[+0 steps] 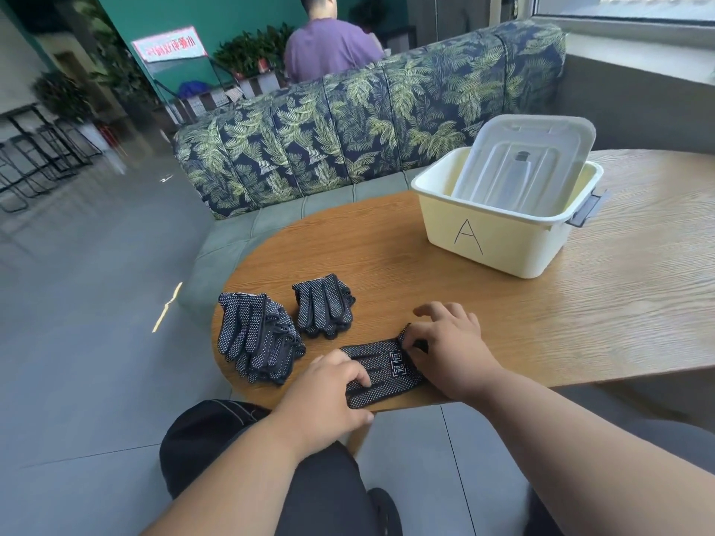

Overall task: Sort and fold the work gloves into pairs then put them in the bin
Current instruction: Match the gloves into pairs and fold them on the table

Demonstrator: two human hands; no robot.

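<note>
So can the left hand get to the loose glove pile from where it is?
Probably yes. The left hand rests on the flat glove, and the pile lies just to its left on the table with nothing between them.

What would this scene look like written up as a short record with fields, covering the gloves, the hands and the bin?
surface: wooden table
glove being worked: dark dotted glove flat at the table's near edge
left hand: fingers pressing on the glove's finger end
right hand: fingers pinching the glove's cuff end
loose pile: dotted gloves heaped on the left
folded bundle: beside the pile, farther back
bin: pale yellow, marked A, no gloves visible in it
lid: propped tilted inside the bin
</note>
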